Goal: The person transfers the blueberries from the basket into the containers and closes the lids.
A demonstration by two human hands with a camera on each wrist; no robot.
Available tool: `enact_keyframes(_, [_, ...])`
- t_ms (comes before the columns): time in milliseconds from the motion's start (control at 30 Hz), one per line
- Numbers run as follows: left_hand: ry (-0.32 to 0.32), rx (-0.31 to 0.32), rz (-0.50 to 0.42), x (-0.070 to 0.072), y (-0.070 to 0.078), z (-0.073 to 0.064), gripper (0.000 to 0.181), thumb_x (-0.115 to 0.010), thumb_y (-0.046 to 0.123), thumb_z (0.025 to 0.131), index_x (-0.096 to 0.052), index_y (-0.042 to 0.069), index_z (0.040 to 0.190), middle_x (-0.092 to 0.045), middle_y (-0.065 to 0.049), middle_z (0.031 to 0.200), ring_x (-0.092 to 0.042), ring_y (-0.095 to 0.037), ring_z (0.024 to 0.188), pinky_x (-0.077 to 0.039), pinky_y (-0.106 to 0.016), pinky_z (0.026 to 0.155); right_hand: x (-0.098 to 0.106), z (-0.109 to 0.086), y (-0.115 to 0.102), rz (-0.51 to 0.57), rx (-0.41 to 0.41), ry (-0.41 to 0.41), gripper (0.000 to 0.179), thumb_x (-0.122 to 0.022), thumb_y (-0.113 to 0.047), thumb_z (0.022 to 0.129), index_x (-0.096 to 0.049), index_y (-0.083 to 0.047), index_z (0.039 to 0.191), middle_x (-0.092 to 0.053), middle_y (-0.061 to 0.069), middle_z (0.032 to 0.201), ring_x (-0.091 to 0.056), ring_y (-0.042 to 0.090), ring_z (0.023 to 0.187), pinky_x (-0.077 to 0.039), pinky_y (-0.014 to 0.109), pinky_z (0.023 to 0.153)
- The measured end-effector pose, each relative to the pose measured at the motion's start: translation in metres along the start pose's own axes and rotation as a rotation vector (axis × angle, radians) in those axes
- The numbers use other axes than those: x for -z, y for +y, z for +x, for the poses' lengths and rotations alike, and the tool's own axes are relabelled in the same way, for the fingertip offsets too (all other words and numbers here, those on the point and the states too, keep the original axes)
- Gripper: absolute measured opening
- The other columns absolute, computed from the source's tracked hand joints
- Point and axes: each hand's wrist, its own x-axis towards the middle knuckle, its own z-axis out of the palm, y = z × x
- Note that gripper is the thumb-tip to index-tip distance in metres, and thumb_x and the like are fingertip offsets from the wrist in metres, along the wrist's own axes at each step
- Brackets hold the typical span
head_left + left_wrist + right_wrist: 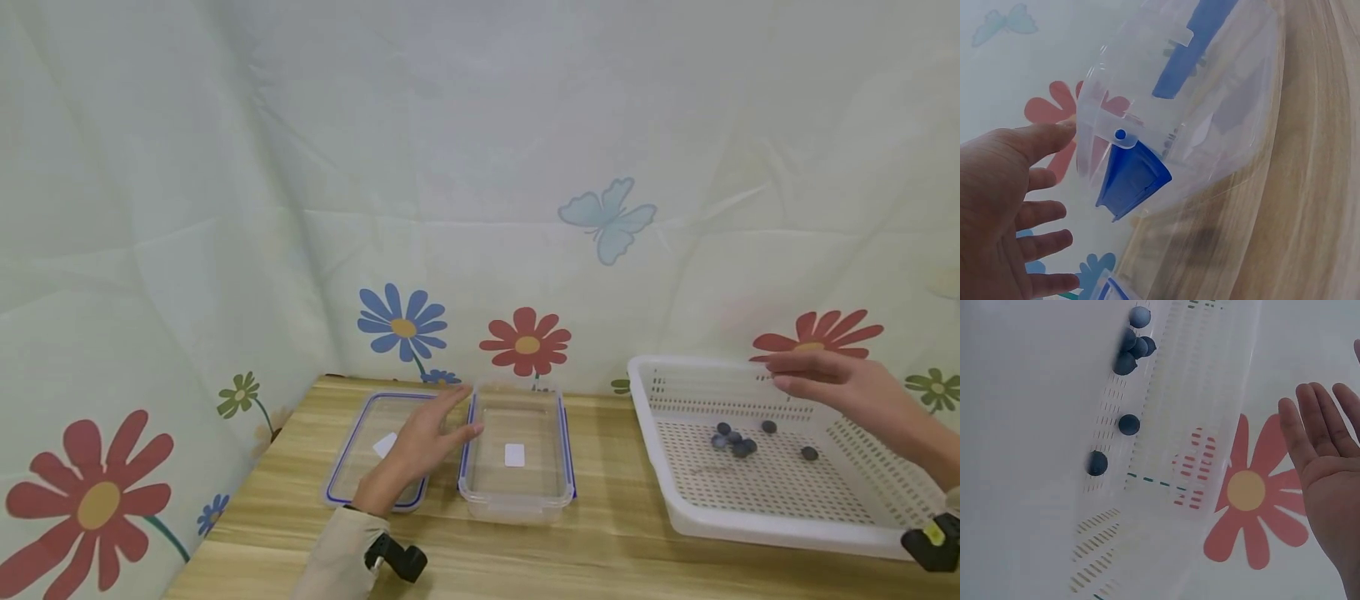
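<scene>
My left hand point(417, 445) is at the left rim of a clear plastic food container point(517, 492), its thumb tip by the edge in the left wrist view. The fingers are extended and hold nothing. Blue side latches point(1135, 178) hang down from the container. Over the far right side of a white plastic basket point(675, 492) hovers my right hand point(847, 387), fingers straight, nothing in them. Several blueberries point(741, 447) lie on the basket's perforated bottom, most of them clustered, with one blueberry point(810, 453) apart on the right.
The container's lid point(343, 467), clear with a blue seal, lies flat on the wooden table point(255, 533) under my left forearm's reach. A flower-printed cloth point(480, 167) hangs behind the table and along its left side.
</scene>
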Motion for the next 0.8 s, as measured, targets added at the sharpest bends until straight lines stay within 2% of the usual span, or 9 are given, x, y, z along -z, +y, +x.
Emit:
enact_keyframes(167, [-0.004, -0.042, -0.016, -0.002, -0.001, 0.0, 0.061, -0.071, 0.026, 0.104, -0.051, 0.003, 0.156, -0.048, -0.018, 0.161, -0.041, -0.039, 0.151, -0.031, -0.057, 0.123, 0.005, 0.002, 0.011, 0.011, -0.075, -0.036, 0.043, -0.069, -0.036, 0.105, -0.066, -0.013, 0.142, -0.07, -0.025, 0.117, -0.059, -0.012, 0.096, -0.052, 0.023, 0.074])
enact_keyframes(300, [-0.007, -0.063, -0.021, -0.004, -0.004, 0.0, 0.056, -0.07, 0.021, 0.104, -0.054, 0.0, 0.153, -0.051, -0.019, 0.158, -0.044, -0.04, 0.148, -0.033, -0.057, 0.122, 0.01, 0.002, 0.016, -0.004, -0.119, -0.074, 0.051, -0.065, -0.041, 0.107, -0.06, -0.012, 0.148, -0.064, -0.03, 0.118, -0.054, -0.015, 0.097, -0.057, 0.048, 0.082])
enact_keyframes(400, [-0.017, -0.073, -0.032, -0.005, -0.006, 0.001, 0.053, -0.069, 0.019, 0.105, -0.055, -0.002, 0.152, -0.053, -0.02, 0.156, -0.045, -0.042, 0.147, -0.034, -0.057, 0.121, 0.013, 0.003, 0.017, -0.004, -0.127, -0.088, 0.053, -0.064, -0.042, 0.107, -0.058, -0.011, 0.149, -0.065, -0.028, 0.12, -0.053, -0.014, 0.098, -0.055, 0.065, 0.087])
enact_keyframes(467, [-0.019, -0.08, -0.041, -0.007, -0.008, 0.001, 0.051, -0.068, 0.019, 0.106, -0.057, -0.003, 0.15, -0.054, -0.021, 0.154, -0.046, -0.043, 0.145, -0.035, -0.058, 0.12, 0.014, 0.004, 0.017, -0.006, -0.125, -0.089, 0.053, -0.064, -0.042, 0.107, -0.058, -0.01, 0.149, -0.065, -0.026, 0.121, -0.053, -0.013, 0.098, -0.055, 0.066, 0.088])
enact_keyframes(500, [-0.019, -0.083, -0.045, -0.007, -0.008, 0.001, 0.05, -0.068, 0.019, 0.106, -0.057, -0.004, 0.149, -0.055, -0.022, 0.154, -0.046, -0.044, 0.145, -0.035, -0.059, 0.12, 0.014, 0.005, 0.017, -0.009, -0.123, -0.09, 0.054, -0.064, -0.042, 0.107, -0.058, -0.009, 0.149, -0.066, -0.023, 0.122, -0.054, -0.013, 0.098, -0.056, 0.062, 0.087])
enact_keyframes(600, [-0.022, -0.083, -0.062, -0.008, -0.009, 0.002, 0.049, -0.068, 0.019, 0.106, -0.058, -0.005, 0.148, -0.055, -0.023, 0.153, -0.046, -0.045, 0.145, -0.035, -0.059, 0.12, 0.014, 0.006, 0.014, -0.009, -0.124, -0.097, 0.058, -0.062, -0.042, 0.108, -0.054, -0.004, 0.151, -0.071, 0.005, 0.132, -0.066, 0.011, 0.109, -0.056, 0.064, 0.088])
enact_keyframes(700, [-0.026, -0.071, -0.095, -0.009, -0.009, 0.002, 0.048, -0.068, 0.017, 0.106, -0.058, -0.005, 0.148, -0.056, -0.024, 0.152, -0.051, -0.044, 0.141, -0.043, -0.059, 0.115, 0.015, 0.009, 0.01, -0.025, -0.122, -0.107, 0.061, -0.061, -0.041, 0.108, -0.052, 0.0, 0.153, -0.059, 0.031, 0.143, -0.063, 0.039, 0.118, -0.055, 0.067, 0.088])
enact_keyframes(733, [-0.028, -0.066, -0.111, -0.009, -0.009, 0.002, 0.048, -0.068, 0.016, 0.106, -0.058, -0.005, 0.148, -0.056, -0.023, 0.151, -0.054, -0.044, 0.138, -0.046, -0.058, 0.112, 0.015, 0.01, 0.008, -0.026, -0.118, -0.113, 0.061, -0.061, -0.041, 0.108, -0.051, 0.001, 0.153, -0.054, 0.036, 0.146, -0.058, 0.049, 0.122, -0.052, 0.071, 0.089])
enact_keyframes(800, [-0.027, -0.049, -0.143, -0.01, -0.008, 0.002, 0.048, -0.07, 0.014, 0.105, -0.059, -0.004, 0.147, -0.058, -0.023, 0.15, -0.061, -0.042, 0.13, -0.054, -0.055, 0.104, 0.017, 0.012, 0.007, -0.039, -0.113, -0.122, 0.059, -0.061, -0.04, 0.109, -0.053, 0.0, 0.152, -0.054, 0.035, 0.147, -0.057, 0.051, 0.123, -0.051, 0.071, 0.089])
